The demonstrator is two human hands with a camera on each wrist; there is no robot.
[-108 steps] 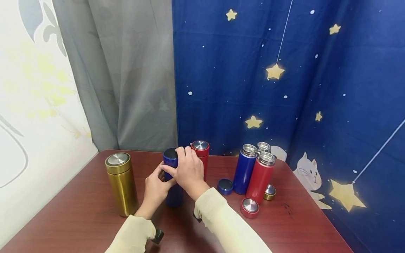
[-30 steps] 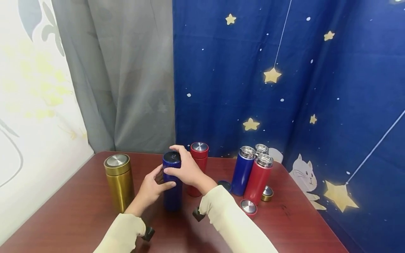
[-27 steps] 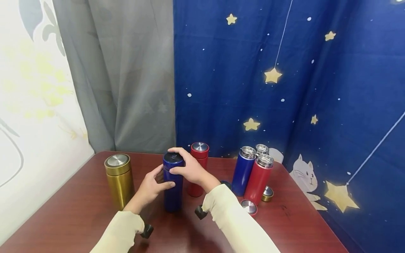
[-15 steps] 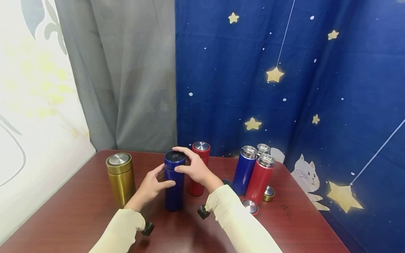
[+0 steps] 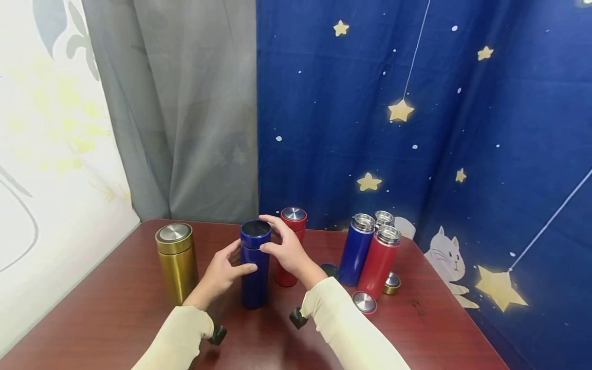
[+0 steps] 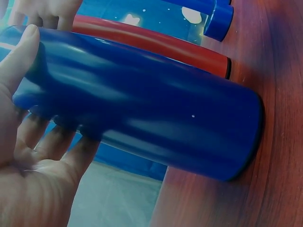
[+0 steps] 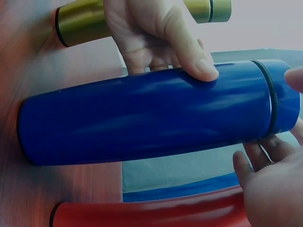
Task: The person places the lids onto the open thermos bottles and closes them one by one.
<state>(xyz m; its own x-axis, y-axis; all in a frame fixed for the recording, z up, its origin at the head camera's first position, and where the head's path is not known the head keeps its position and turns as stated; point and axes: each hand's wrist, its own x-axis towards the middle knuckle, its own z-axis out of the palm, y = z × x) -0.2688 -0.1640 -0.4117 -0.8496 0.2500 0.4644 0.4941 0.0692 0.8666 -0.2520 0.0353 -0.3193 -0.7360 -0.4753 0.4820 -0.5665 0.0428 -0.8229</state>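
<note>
A tall blue bottle stands upright on the red-brown table, with its blue cap on top. My left hand grips the bottle's body from the left, thumb across the front. My right hand holds the cap from the right, with the thumb on its side and the index finger curled behind its rim. In the left wrist view the blue bottle lies across my left hand. The right wrist view shows the blue bottle, my right hand at the cap end and the left hand on the body.
A capped gold bottle stands at the left. A capped red bottle stands right behind the blue one. To the right stand an open blue bottle, an open red bottle and another behind them. Loose caps lie nearby: red, gold, blue.
My right hand has slid from over the cap's top round to its right side, so the cap's dark top now shows. The bottle and left hand have stayed put.
</note>
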